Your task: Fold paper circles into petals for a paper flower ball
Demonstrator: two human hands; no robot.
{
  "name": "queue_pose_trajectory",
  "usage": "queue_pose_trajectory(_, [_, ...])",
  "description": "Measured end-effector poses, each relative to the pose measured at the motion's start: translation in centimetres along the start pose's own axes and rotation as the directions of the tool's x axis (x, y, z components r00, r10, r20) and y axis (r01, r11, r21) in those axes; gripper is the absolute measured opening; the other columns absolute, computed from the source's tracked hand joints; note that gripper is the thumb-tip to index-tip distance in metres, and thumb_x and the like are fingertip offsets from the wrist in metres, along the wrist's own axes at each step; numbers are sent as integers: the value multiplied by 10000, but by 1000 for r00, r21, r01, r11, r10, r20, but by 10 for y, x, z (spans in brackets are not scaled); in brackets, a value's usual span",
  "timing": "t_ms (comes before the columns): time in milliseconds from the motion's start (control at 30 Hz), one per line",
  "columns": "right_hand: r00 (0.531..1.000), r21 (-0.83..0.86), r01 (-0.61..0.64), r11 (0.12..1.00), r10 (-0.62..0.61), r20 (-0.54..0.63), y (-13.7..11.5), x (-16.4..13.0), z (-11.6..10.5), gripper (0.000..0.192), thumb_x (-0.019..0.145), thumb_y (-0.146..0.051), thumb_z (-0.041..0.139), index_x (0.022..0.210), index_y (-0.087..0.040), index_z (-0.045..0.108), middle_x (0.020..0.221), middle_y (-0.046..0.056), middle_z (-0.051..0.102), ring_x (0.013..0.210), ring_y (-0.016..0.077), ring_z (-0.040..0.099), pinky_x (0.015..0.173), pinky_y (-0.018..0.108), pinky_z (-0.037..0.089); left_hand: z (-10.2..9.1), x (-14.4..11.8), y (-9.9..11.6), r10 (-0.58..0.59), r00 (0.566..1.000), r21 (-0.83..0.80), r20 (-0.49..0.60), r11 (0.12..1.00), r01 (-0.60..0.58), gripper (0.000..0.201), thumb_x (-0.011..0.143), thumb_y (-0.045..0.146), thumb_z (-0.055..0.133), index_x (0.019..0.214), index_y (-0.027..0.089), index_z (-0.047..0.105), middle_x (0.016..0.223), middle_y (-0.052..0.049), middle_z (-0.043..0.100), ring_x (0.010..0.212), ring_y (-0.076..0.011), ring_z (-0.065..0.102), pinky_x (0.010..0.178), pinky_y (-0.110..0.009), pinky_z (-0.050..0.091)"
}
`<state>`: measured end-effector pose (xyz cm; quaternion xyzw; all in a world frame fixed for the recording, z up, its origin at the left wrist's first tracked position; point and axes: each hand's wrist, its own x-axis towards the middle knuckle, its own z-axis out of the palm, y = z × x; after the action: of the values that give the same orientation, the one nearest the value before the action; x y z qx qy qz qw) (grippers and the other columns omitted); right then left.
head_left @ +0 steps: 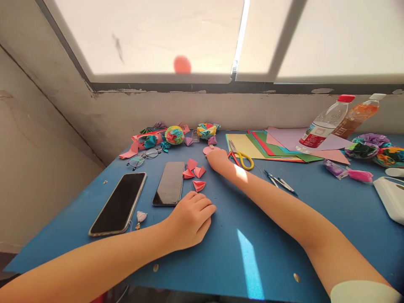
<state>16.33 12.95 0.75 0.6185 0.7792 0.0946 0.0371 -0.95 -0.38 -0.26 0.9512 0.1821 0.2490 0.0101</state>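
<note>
- While the left hand (pixel 194 221) rests on the flat blue table (pixel 221 265), its fingers are curled; I cannot tell if they hide anything.
- Four small, red, folded paper pieces (pixel 199 172) lie just past it, by a flat black phone (pixel 169 184).
- The right hand (pixel 217 160) is at a round pink flat thing (pixel 207 150), near metal scissors with red and yellow handles (pixel 237 153); I cannot tell if it grips.

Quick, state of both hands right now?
Left hand: loosely curled on the blue table, nothing visibly held; full closure cannot be told.
Right hand: at the pink disc; grip cannot be told.
</note>
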Motion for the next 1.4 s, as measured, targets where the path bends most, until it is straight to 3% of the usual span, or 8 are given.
queue_pose_trajectory(200, [995,2,-78,997,78,-54,-7,2,-13,327,911,-367,440,1058,-90,529,937,74,572,854,149,566,763,330,481,0,-1,0,8,1000,15,4,1000,-8,238,816,97,386,934,172,578,843,-76,610,809,-192,557,742,-339,425])
queue_pose_trajectory(400, [999,-6,5,1000,-6,-51,-21,9,-28,292,912,-349,433,993,-96,556,855,58,586,783,140,571,714,308,470,-1,-2,0,-7,1000,11,2,1000,7,235,802,93,383,917,166,575,838,-79,599,790,-190,548,732,-339,423])
queue_pose_trajectory(567, [994,-27,31,999,-33,-108,-12,-18,-28,274,916,-240,347,946,-90,574,902,150,593,808,194,582,612,257,397,-1,-3,0,1,1000,-3,17,1000,-1,227,802,98,395,922,167,575,861,-81,593,795,-189,543,726,-336,423])
queue_pose_trajectory(700, [995,-39,-9,999,5,-100,19,-50,-23,317,910,-240,308,826,-112,586,722,116,596,655,193,575,540,251,335,-2,-3,1,-14,1000,-20,27,1000,15,228,807,101,401,935,167,578,885,-84,592,813,-191,540,726,-336,421])
queue_pose_trajectory(833, [981,-33,-149,988,144,-131,74,-78,-16,366,920,-286,272,849,-121,591,758,126,601,725,225,576,547,267,329,-1,-2,1,-31,999,-61,39,998,33,234,807,93,393,943,151,574,911,-87,591,823,-193,526,730,-347,414])
queue_pose_trajectory(933, [957,4,-263,965,261,-124,126,-95,-5,347,911,-268,272,960,-155,596,915,116,613,846,250,572,587,292,373,-1,-2,2,-37,998,-73,46,996,40,230,809,90,389,935,144,574,914,-88,587,816,-192,513,722,-349,410])
queue_pose_trajectory(1100, [957,109,-277,955,284,-55,191,-107,30,466,862,-394,435,1241,-125,474,1254,112,481,1154,251,435,887,337,394,0,1,1,-52,997,-78,53,995,56,233,813,84,383,937,138,572,908,-90,580,805,-189,504,718,-349,410])
queue_pose_trajectory(1400, [944,221,-307,926,326,-55,206,-112,56,466,873,-500,378,1200,-206,530,1229,56,517,1246,272,332,959,455,308,0,6,4,-34,999,-138,28,990,38,254,833,60,374,963,162,568,911,-82,576,827,-186,492,763,-356,410])
